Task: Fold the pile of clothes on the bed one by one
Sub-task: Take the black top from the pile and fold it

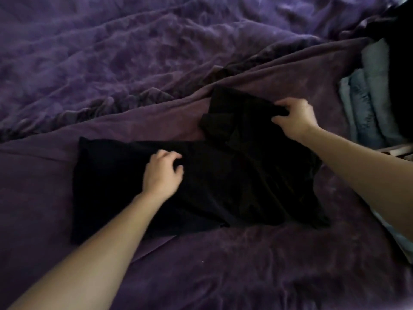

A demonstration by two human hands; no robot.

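Left hand [162, 173] grip bunches black garment [223, 175] middle; right hand [292, 117] grip pinches far corner.

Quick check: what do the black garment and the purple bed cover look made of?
Black garment: soft matte fabric, possibly cotton jersey; it lies limp, without sheen. Purple bed cover: plush, maybe fleece or velour; mottled sheen, soft rumpled folds.

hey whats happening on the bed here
A person is folding a black garment spread on the purple bed cover. The right hand pinches a fold at its far side, and the left hand grips the cloth near its middle. A stack of folded blue-grey clothes sits at the right edge.
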